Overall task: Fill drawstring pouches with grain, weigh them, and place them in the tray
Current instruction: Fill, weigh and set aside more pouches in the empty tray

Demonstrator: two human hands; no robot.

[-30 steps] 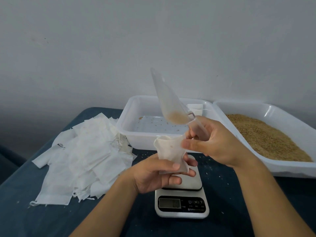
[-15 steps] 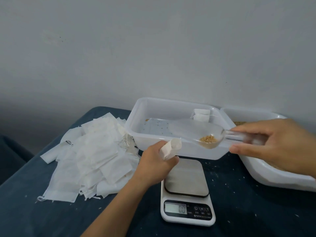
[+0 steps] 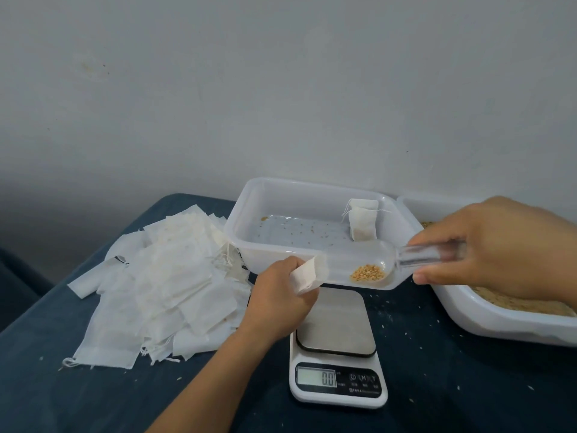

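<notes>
My left hand point(image 3: 281, 295) grips a small white drawstring pouch point(image 3: 307, 274) just left of and above the scale point(image 3: 337, 348); only the pouch's top shows past my fingers. My right hand point(image 3: 499, 248) holds the handle of a clear plastic scoop point(image 3: 359, 270), lying level, with a little heap of grain point(image 3: 367, 273) in its bowl. The scoop's open end nearly touches the pouch. The scale's steel plate is bare and its display reads 0.0. One filled pouch point(image 3: 362, 225) leans in the far right corner of the white tray point(image 3: 249, 245).
A heap of flat white pouches point(image 3: 156, 285) lies on the dark blue table at left. A white tub of grain point(image 3: 499, 323) stands at right, partly behind my right hand. Loose grains are scattered on the table and the tray floor. A grey wall is behind.
The scoop came down from pouring steeply into the pouch to lying level at the right. My left hand closed round the pouch and moved left off the scale.
</notes>
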